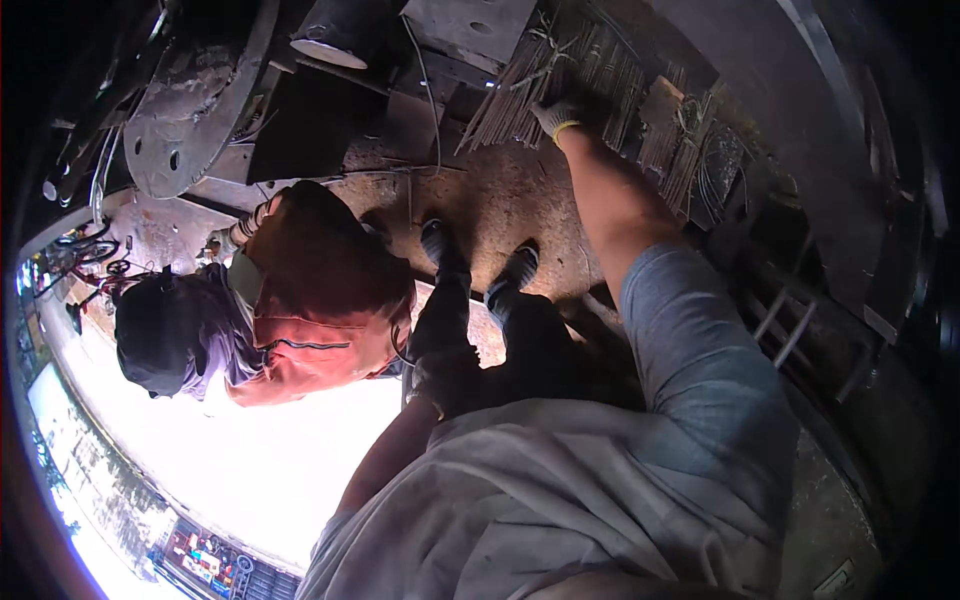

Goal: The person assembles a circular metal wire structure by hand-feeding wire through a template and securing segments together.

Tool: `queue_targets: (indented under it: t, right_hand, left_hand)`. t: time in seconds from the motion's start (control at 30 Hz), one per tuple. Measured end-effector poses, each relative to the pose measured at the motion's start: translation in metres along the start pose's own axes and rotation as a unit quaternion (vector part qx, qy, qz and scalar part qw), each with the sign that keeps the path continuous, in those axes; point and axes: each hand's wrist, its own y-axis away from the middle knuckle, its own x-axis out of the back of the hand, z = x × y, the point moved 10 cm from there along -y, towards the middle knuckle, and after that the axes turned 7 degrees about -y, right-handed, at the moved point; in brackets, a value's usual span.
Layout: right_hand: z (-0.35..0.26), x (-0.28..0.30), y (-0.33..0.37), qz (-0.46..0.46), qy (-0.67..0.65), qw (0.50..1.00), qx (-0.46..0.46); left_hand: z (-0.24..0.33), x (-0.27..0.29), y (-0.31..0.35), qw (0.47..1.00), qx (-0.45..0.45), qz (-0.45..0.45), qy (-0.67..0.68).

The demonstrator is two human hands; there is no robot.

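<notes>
My right arm stretches out to the far side, and my right hand (pixel 560 115), in a knit work glove with a yellow cuff, rests on or against bundles of thin rods (pixel 510 105). Shadow hides most of its fingers, so its grip does not show. Some rods look tied together; more rods (pixel 602 75) lie just past the hand. My left hand (pixel 442 385) hangs low beside my thigh, gloved and dark against my trousers. Its fingers cannot be made out.
Close on my left bends a person in an orange-red vest (pixel 320 290) and dark cap (pixel 155 335). Beyond are a round metal plate with holes (pixel 185 140), a cylinder (pixel 335 40) and flat sheets (pixel 470 25). A ladder-like metal frame (pixel 790 325) stands at right.
</notes>
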Motion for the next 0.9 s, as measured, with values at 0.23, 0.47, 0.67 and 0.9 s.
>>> queue_targets:
  t: [0.23, 0.47, 0.67, 0.9]
  right_hand:
    - [0.077, -0.060, 0.017, -0.163, -0.595, 0.751, -0.235]
    - [0.099, -0.060, 0.026, -0.232, -0.761, 0.557, -0.240]
    - [0.089, -0.045, 0.035, -0.210, -0.744, 0.581, -0.255]
    - [0.118, -0.043, 0.024, -0.199, -0.608, 0.723, -0.260]
  left_hand:
    - [-0.011, -0.003, 0.001, 1.000, 0.006, 0.001, 0.010]
    - [-0.007, -0.007, -0.002, 1.000, 0.009, 0.007, 0.019]
    - [-0.001, -0.018, -0.010, 1.000, -0.015, 0.016, -0.010]
    - [0.006, -0.020, -0.010, 1.000, 0.002, 0.000, 0.028]
